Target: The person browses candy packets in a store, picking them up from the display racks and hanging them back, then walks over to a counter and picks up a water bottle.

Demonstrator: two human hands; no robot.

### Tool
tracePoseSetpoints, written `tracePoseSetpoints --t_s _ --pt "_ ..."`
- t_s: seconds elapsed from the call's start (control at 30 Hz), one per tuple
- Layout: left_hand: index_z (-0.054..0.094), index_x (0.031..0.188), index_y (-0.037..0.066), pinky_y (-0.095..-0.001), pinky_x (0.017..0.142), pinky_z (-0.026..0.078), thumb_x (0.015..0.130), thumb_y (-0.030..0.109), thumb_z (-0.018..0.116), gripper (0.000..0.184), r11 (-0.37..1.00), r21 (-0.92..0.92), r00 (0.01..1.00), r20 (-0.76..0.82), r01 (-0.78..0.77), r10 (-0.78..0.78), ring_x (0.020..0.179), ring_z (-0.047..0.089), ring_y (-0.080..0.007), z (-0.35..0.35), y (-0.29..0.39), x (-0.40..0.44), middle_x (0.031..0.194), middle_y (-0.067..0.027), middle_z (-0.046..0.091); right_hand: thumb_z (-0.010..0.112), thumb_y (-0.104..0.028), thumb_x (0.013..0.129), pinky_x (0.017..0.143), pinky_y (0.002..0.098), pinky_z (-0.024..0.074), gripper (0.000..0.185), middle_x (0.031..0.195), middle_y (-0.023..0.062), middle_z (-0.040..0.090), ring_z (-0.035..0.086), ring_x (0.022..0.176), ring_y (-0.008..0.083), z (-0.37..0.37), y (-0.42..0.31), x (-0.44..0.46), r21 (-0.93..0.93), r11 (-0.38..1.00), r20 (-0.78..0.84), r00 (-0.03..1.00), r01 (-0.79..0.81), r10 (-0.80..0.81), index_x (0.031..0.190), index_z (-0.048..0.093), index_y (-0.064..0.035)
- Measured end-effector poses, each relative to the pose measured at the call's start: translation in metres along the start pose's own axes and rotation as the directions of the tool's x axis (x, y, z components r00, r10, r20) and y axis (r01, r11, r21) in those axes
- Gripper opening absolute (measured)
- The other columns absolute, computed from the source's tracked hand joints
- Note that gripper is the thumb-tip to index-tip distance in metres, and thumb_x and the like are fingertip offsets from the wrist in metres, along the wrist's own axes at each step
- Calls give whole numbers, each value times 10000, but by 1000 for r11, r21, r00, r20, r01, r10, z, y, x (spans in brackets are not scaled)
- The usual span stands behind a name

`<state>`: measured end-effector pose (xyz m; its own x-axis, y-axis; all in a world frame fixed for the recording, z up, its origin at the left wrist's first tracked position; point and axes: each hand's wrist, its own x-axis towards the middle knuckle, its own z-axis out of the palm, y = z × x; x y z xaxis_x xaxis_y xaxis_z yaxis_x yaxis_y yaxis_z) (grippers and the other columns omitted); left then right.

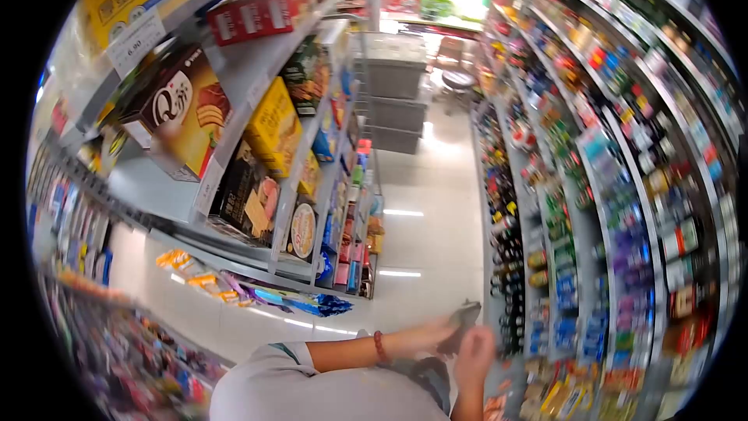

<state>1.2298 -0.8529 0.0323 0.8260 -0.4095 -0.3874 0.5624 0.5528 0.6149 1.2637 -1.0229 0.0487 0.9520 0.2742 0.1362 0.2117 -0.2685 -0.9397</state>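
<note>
My left hand [428, 337], with a red beaded bracelet [379, 347] at the wrist, reaches across low in front of my body. Its fingers are smeared by motion. A dark grey item [465, 316] shows just beyond its fingertips; whether the hand holds it or it is a shoe below, I cannot tell. Close beside it on the right, my right hand [475, 349] is raised with its fingers curled in. Anything inside that hand is hidden. My light grey shirt [312, 394] fills the bottom of the view.
Shelves on the left hold a Q-marked snack box [179, 113] and a yellow box [274, 129]. Several bottles and packets line the right shelves [600, 187]. Down the tiled aisle [405, 242] stand stacked grey crates [393, 113] and a round stool [458, 79].
</note>
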Motion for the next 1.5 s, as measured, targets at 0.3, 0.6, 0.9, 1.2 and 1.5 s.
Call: tracePoseSetpoints --t_s 0.3,0.6,0.9,1.2,1.5 --pt "499 1229 47 -226 618 433 1018 249 615 314 901 295 852 -329 -317 408 747 530 -53 1 86 151 974 -7 558 677 -234 976 783 359 504 303 1072 127 628 607 876 244 -66 46 202 -61 962 389 894 266 -223 1179 574 -34" --pt "486 1295 21 -265 815 524 970 127 662 385 771 471 578 -513 -429 634 995 610 -115 -21 202 280 1167 -70 592 715 8 778 793 360 526 260 1008 159 594 615 923 303 -69 52 452 105 894 503 752 437 -427 968 539 -18" --pt "553 1187 32 -250 742 548 975 172 688 287 777 396 373 -710 -489 597 887 640 -77 -113 363 346 1001 -15 657 707 -15 803 735 339 558 227 999 157 615 647 814 253 35 63 655 192 922 615 691 335 -379 936 523 -4" --pt "565 1180 48 -213 692 504 1022 170 614 206 625 465 433 -459 -627 776 854 611 -36 -227 618 462 994 9 657 634 -75 937 763 317 558 201 866 106 687 705 864 189 125 32 891 -76 992 750 662 97 -7 1086 524 3" --pt "571 1134 38 -228 766 496 1021 166 617 177 535 681 445 -328 -500 833 899 587 -47 -301 792 547 1004 5 636 433 -179 1045 883 389 559 266 1193 102 627 652 1063 232 232 89 1097 395 557 811 562 -731 163 1240 524 -23"
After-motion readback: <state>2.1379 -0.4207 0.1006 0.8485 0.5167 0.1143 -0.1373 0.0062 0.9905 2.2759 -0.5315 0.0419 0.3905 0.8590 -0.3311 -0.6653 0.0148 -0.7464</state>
